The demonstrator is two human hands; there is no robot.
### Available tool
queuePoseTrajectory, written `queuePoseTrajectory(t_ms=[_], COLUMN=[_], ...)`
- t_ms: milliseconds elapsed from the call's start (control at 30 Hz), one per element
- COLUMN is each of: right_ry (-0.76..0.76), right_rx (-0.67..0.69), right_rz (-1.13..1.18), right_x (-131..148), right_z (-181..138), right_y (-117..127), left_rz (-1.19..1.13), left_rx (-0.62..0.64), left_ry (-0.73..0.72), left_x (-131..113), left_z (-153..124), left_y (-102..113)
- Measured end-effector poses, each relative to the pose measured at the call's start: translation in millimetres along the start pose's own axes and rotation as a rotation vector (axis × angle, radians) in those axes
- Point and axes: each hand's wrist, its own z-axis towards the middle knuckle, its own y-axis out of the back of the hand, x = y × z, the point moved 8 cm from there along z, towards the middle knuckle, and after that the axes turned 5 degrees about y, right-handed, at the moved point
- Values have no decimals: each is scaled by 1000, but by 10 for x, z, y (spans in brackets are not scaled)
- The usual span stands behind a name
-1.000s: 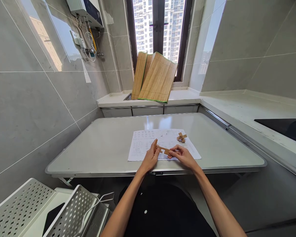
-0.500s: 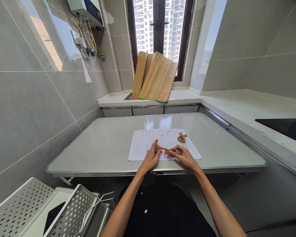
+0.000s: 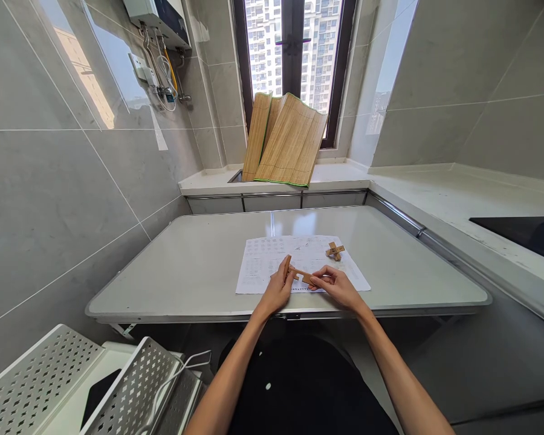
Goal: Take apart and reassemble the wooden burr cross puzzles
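My left hand [image 3: 278,289] is closed around an upright wooden puzzle stick [image 3: 287,264]. My right hand [image 3: 338,286] pinches a notched wooden puzzle piece [image 3: 304,277] that lies level and meets the stick at its left end. Both hands rest on a printed paper sheet [image 3: 263,266] near the front edge of the grey table [image 3: 194,266]. A small assembled wooden cross [image 3: 334,251] sits on the sheet's far right part, beyond my right hand.
Rolled bamboo mats [image 3: 284,142] lean against the window on the back ledge. A counter [image 3: 457,199] with a dark hob [image 3: 526,232] runs along the right. Perforated white metal racks [image 3: 72,386] stand at lower left, below the table edge.
Almost nothing differs; my hands keep the two wooden pieces together, with only a slight shift of the fingers and of the view.
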Motion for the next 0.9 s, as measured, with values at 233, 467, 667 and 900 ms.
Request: queuePoseTrajectory(t_ms=[233, 467, 667, 900], right_ry=[12, -5, -2, -27], right_rx=[36, -27, -54, -43], right_rz=[13, -3, -11, 5], right_x=[79, 2, 34, -2], right_z=[-21, -7, -9, -8], right_y=[-39, 33, 47, 50], left_rz=[-8, -23, -29, -42], left_rx=[9, 22, 26, 16], left_ry=[58, 25, 25, 22], left_x=[21, -32, -21, 34], left_z=[5, -9, 2, 14], left_y=[-6, -10, -22, -21])
